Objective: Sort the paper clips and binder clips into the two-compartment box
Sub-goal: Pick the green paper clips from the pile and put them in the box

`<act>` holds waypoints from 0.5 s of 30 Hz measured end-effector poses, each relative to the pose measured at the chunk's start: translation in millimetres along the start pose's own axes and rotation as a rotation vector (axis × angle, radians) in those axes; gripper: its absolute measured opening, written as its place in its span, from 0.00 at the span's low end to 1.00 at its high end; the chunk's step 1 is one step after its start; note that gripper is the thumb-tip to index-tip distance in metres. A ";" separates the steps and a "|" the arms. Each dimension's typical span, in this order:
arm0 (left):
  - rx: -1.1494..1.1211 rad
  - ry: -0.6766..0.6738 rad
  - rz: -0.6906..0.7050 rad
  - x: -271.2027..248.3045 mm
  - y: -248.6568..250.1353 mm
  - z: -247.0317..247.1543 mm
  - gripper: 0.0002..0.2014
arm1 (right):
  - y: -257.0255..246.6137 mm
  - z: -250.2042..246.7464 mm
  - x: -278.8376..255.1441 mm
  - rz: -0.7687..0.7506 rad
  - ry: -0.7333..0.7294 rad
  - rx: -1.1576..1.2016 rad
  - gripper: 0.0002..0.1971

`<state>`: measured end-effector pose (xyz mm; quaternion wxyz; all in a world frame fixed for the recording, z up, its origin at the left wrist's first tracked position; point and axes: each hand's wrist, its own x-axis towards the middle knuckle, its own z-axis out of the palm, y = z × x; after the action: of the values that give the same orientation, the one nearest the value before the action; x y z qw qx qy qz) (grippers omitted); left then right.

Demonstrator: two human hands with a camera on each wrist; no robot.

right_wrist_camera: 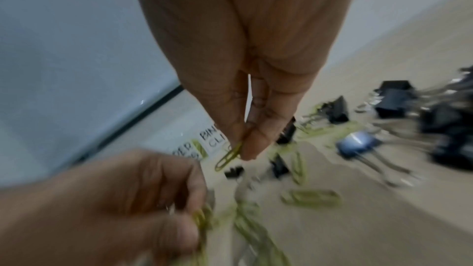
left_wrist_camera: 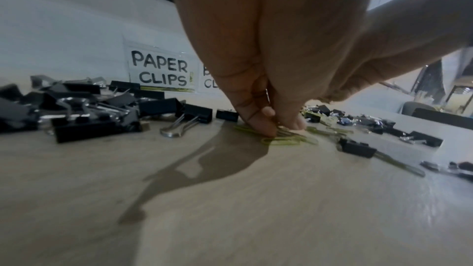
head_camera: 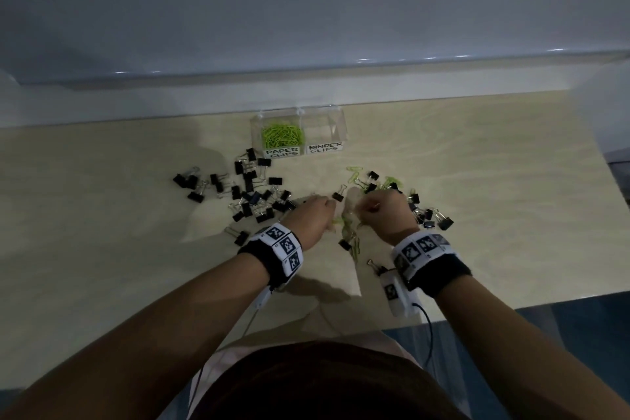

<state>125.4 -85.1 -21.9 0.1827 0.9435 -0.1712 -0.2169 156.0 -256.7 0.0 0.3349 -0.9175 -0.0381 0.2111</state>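
A clear two-compartment box (head_camera: 341,126) stands at the back of the table. Its left half, labelled PAPER CLIPS, holds green paper clips (head_camera: 282,136); the BINDER CLIPS half (head_camera: 324,133) looks empty. My left hand (left_wrist_camera: 277,126) pinches green paper clips (left_wrist_camera: 284,141) against the tabletop. Just to its right, my right hand (right_wrist_camera: 240,145) is raised a little and pinches one green paper clip (right_wrist_camera: 229,157) between thumb and finger. More green clips (head_camera: 351,232) lie between and beyond my hands (head_camera: 347,211).
A large pile of black binder clips (head_camera: 249,191) lies left of my left hand, and a smaller cluster (head_camera: 429,215) lies right of my right hand. One bluish binder clip (right_wrist_camera: 355,145) is among them. The table's front edge (head_camera: 511,309) is close to my wrists.
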 end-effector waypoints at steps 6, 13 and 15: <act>-0.455 0.154 -0.111 -20.8 -15.0 -33.0 0.05 | -65.7 -26.2 54.9 -0.043 -0.004 0.280 0.08; -0.550 0.578 -0.303 -19.6 -75.8 -114.6 0.03 | -154.6 4.7 116.7 -0.124 0.042 0.184 0.06; -0.499 0.618 -0.368 -6.8 -87.2 -128.7 0.05 | -159.9 14.5 122.0 -0.143 0.004 0.089 0.07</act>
<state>201.6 28.6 51.9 0.4060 0.9059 0.1202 0.0121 272.2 -98.6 46.7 0.3894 -0.8971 -0.0934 0.1866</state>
